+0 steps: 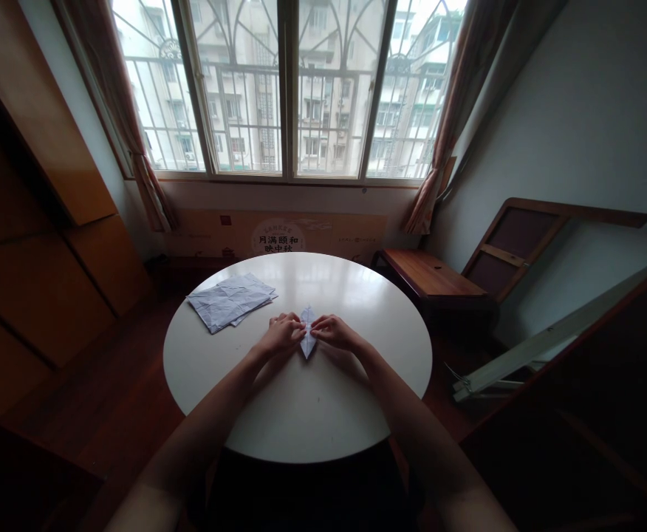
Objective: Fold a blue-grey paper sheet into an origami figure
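Note:
A small piece of folded paper (307,344), pale and pointed at both ends, lies on the round white table (323,414) in front of me. My left hand (284,332) pinches its left edge, with the fingers bent. From the other side, my right hand (335,331) holds the right edge between thumb and fingertips. The fingers hide parts of both edges. A stack of creased paper sheets (232,299) rests on the table's far left, apart from both hands.
A low wooden bench (431,272) stands beyond the table on the right, with a wooden frame (515,236) leaning behind it. Orange cabinets (40,295) line the left side. Ahead is a barred window (284,103) between curtains, above a printed cardboard panel (323,233).

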Tool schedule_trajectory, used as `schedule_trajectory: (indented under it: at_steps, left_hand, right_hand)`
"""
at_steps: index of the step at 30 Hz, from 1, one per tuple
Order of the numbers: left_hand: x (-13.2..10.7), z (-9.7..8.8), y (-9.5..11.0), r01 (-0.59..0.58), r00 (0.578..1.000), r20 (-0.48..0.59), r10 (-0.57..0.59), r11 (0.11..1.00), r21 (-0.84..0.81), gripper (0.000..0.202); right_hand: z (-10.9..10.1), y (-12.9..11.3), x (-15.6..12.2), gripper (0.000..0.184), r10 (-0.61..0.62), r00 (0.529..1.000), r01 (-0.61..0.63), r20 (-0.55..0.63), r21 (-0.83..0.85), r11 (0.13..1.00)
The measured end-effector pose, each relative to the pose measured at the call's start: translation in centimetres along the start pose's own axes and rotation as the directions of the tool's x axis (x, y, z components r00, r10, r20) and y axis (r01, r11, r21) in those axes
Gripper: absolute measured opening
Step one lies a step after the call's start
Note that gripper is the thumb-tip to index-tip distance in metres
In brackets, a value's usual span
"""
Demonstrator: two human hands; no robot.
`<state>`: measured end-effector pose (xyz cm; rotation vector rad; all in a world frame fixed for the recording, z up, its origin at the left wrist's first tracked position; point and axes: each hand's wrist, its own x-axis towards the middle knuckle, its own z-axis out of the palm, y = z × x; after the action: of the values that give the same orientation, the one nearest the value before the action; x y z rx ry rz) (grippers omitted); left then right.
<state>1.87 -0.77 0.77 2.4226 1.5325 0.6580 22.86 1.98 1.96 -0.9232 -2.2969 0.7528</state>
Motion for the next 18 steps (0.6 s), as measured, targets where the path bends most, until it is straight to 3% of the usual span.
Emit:
schedule_trajectory:
  at_steps: [9,18]
  left_hand:
    - [0.26,0.33,-0.69,-0.04,0.998,-0.048,0.034,0.992,-0.124,0.019]
    - [0.13,0.1,-0.25,-0.065,0.997,-0.049,0.063,0.997,-0.045,0.025]
  right_hand:
    - [-0.15,-0.41,-0.28,0.023,0.031,0.999,-0.034,0.038,0.094,0.995]
    - [0.15,0.25,-0.08,0.021,-0.017,1.0,0.014,0.026,0.127,0.992]
